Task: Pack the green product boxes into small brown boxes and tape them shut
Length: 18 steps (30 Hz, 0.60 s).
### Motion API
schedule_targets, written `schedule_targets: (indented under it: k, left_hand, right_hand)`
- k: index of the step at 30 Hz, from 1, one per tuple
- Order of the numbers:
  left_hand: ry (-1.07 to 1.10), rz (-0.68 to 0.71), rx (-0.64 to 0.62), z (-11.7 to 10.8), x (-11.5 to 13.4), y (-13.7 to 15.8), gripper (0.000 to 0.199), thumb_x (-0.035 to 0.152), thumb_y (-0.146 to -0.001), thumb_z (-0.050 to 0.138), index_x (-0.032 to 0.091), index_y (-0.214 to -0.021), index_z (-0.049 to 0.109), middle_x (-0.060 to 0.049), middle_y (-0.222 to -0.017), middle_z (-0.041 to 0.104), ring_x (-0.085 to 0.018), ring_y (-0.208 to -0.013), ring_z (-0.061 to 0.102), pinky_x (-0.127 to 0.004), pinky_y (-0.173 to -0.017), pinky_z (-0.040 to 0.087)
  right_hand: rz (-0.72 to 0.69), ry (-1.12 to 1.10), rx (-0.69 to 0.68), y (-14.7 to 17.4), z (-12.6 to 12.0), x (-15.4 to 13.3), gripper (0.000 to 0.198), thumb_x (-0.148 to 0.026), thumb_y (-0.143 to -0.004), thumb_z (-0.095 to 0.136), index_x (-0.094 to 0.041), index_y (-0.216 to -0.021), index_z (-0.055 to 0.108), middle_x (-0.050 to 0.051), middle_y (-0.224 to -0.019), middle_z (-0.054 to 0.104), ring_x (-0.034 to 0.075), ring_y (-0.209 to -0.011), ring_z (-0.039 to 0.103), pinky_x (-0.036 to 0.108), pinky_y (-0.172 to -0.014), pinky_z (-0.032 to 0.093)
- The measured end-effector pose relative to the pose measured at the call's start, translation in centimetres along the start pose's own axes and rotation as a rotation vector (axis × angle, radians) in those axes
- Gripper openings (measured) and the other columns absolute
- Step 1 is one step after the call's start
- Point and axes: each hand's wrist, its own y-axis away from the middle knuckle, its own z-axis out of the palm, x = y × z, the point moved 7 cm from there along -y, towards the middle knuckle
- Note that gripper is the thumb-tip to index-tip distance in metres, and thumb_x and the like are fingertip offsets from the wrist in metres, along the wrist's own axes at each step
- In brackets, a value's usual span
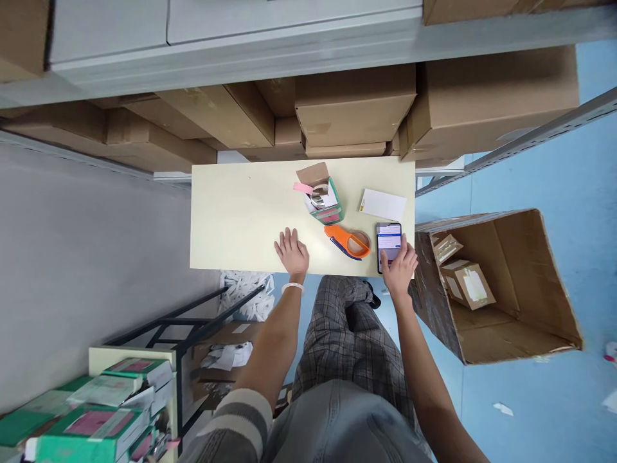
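My left hand rests palm down on the cream tabletop, fingers spread, holding nothing. At the table's right end, my right hand is open over the lower right part of a smartphone with a lit screen. Its thumb is over the screen and the other fingers extend past the phone's right side. Between my hands lies an orange tape dispenser with a roll of brown tape. Behind it stands an open green and white box with shiny items and a pink strip. A white card or envelope lies above the phone.
Cardboard boxes fill the shelf behind the table, under a grey shelf beam. A large open carton with small parcels stands on the right floor. Green boxes are stacked at lower left, near a black metal frame.
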Motion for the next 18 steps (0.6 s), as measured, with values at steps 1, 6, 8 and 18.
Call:
schedule_targets:
  k: [1,6,8,18]
  left_hand:
    - [-0.001,0.002,0.004,0.0,0.0,0.0,0.050,0.023,-0.097,0.036,0.017,-0.144,0.051,-0.011,-0.155,0.046,-0.025,-0.152,0.028,-0.052,-0.127,0.011]
    - [0.006,-0.001,0.001,0.0,0.0,0.1,0.051,0.023,-0.096,0.036,0.017,-0.145,0.051,-0.012,-0.155,0.046,-0.025,-0.152,0.027,-0.053,-0.127,0.010]
    - [0.014,-0.007,-0.005,0.0,0.0,0.0,0.051,0.023,-0.096,0.036,0.017,-0.145,0.051,-0.012,-0.155,0.045,-0.025,-0.152,0.027,-0.052,-0.127,0.010]
    - [0.009,-0.017,-0.002,-0.1,0.0,0.0,0.051,0.022,-0.096,0.036,0.017,-0.145,0.051,-0.011,-0.156,0.045,-0.025,-0.152,0.027,-0.051,-0.127,0.010]
  right_hand:
    - [0.009,-0.031,0.009,0.0,-0.1,0.3,0.077,-0.059,-0.096,0.037,-0.015,-0.158,0.022,0.023,-0.134,0.047,0.038,-0.118,0.045,0.054,-0.096,0.038]
    - [0.011,-0.161,0.017,0.4,-0.6,1.0,0.074,-0.057,-0.098,0.037,-0.014,-0.156,0.021,0.023,-0.133,0.051,0.036,-0.120,0.048,0.056,-0.099,0.039]
    - [0.010,-0.195,0.015,0.6,-0.8,1.1,0.072,-0.054,-0.098,0.039,-0.015,-0.156,0.022,0.022,-0.133,0.051,0.035,-0.121,0.048,0.056,-0.101,0.039]
    - [0.050,-0.216,0.029,2.4,-1.7,2.1,0.057,-0.044,-0.100,0.039,-0.017,-0.151,0.038,0.019,-0.128,0.056,0.030,-0.119,0.052,0.049,-0.102,0.043]
